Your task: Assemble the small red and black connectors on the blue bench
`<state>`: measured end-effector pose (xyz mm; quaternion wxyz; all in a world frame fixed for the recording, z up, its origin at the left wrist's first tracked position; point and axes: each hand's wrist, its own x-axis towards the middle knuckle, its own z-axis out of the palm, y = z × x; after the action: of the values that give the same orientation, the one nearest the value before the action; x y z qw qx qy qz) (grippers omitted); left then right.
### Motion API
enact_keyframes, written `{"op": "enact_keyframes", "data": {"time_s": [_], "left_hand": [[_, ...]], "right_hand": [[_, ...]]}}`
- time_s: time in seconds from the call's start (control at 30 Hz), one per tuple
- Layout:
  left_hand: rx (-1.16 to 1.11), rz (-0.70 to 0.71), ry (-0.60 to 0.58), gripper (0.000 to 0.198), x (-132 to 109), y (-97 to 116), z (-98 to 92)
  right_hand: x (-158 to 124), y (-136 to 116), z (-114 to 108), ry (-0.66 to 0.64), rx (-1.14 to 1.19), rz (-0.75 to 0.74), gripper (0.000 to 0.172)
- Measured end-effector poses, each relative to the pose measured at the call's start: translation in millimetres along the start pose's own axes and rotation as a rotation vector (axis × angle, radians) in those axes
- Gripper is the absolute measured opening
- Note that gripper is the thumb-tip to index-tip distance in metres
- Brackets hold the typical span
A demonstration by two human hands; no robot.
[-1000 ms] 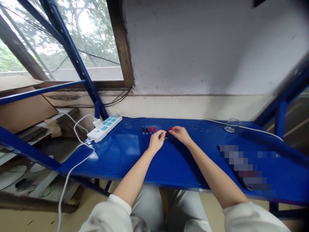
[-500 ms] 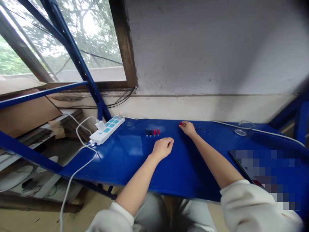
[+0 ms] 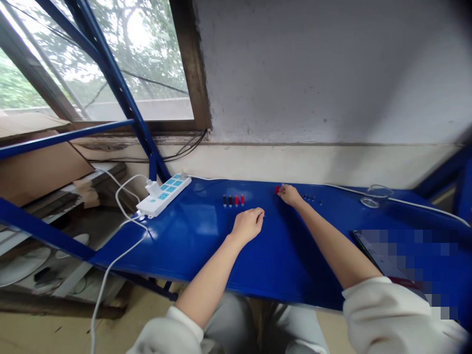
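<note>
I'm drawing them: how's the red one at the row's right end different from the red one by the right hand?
The end piece is untouched; the hand piece is at the fingers of the right hand. The end piece lines up in the row; the hand piece is off to the right. Both are small and red.

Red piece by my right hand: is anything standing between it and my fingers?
Nothing visible stands in the way: your right hand has its fingers right at the red piece, though whether they grip it is too small to tell. The small parts lie on the hand's other side.
</note>
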<state>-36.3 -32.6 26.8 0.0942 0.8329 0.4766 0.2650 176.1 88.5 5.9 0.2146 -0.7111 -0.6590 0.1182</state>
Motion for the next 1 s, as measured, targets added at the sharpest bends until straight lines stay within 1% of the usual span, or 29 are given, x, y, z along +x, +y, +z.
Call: {"op": "enact_keyframes", "data": {"time_s": [0.07,0.2,0.3,0.47,0.53,0.6,0.73,0.8,0.9,1.0], "left_hand": [[0.034,-0.080,0.032,0.034,1.0,-1.2,-0.5],[0.079,-0.243,0.094,0.051,4.0,-7.2,-1.9],[0.066,-0.305,0.147,0.059,5.9,-14.0,-2.2],[0.026,-0.368,0.157,0.062,7.5,-21.8,-2.0],[-0.003,-0.372,0.149,0.061,8.1,-22.8,-2.5],[-0.027,-0.376,0.139,0.061,9.1,-22.9,-2.9],[0.030,-0.403,0.104,0.060,12.5,-22.5,-2.6],[0.054,-0.403,0.101,0.056,14.4,-23.2,-1.7],[0.042,-0.378,0.168,0.042,16.8,-26.1,0.2],[-0.071,-0.316,0.255,0.030,18.8,-29.0,3.6]], "right_hand": [[0.2,-0.7,-0.6,-0.003,-0.002,0.003,0.003],[-0.2,-2.3,-2.7,-0.008,-0.003,0.018,0.002],[-0.8,-2.3,-4.8,-0.017,-0.009,0.044,0.004],[-9.0,-3.2,-11.4,-0.055,-0.039,0.093,0.020],[-19.6,-7.6,-15.7,-0.057,-0.087,0.103,0.026],[-36.2,-16.4,-20.9,-0.023,-0.137,0.078,0.030],[-82.1,-44.1,-30.2,-0.045,-0.108,0.001,0.025],[-104.3,-57.5,-31.2,-0.017,-0.035,-0.061,0.023],[-126.4,-68.6,-25.9,-0.003,0.099,-0.116,0.019],[-132.9,-68.2,-16.6,0.021,0.236,-0.135,0.014]]}}
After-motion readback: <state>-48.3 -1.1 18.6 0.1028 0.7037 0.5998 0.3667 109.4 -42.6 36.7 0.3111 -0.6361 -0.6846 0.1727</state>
